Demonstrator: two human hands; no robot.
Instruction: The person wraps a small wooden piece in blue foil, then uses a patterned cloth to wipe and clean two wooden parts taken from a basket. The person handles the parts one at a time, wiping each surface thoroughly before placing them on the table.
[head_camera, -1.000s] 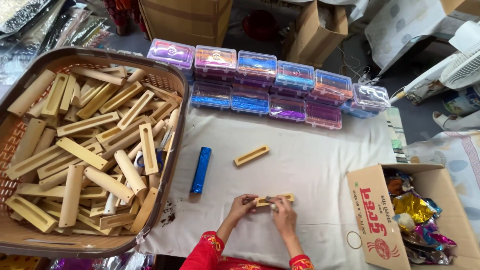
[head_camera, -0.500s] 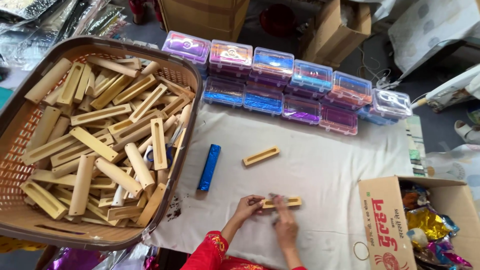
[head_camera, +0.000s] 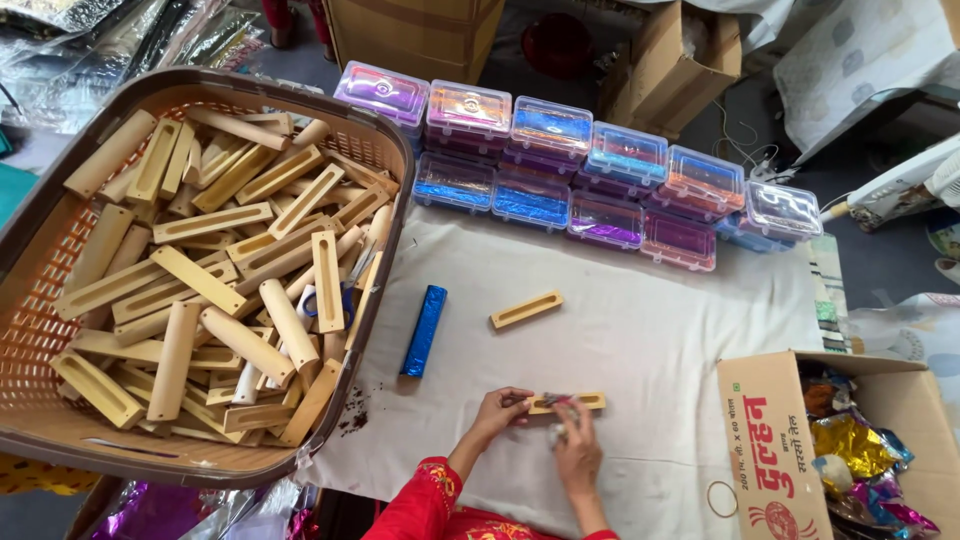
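Slotted pale wooden block gripped on white cloth, between both hands.
Left hand pinching block's end; right hand closed over middle. Blue foil-wrapped bar lying apart.

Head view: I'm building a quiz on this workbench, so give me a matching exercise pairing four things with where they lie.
Things:
1. blue foil-wrapped stick
2. slotted wooden block lying alone
3. wooden block in the hands
4. cardboard box of shiny wrappers

Places:
A. at the cloth's right edge
B. on the cloth, just right of the blue stick
C. beside the basket, on the cloth
D. between the left hand and right hand

Pairs: 1-C, 2-B, 3-D, 4-A
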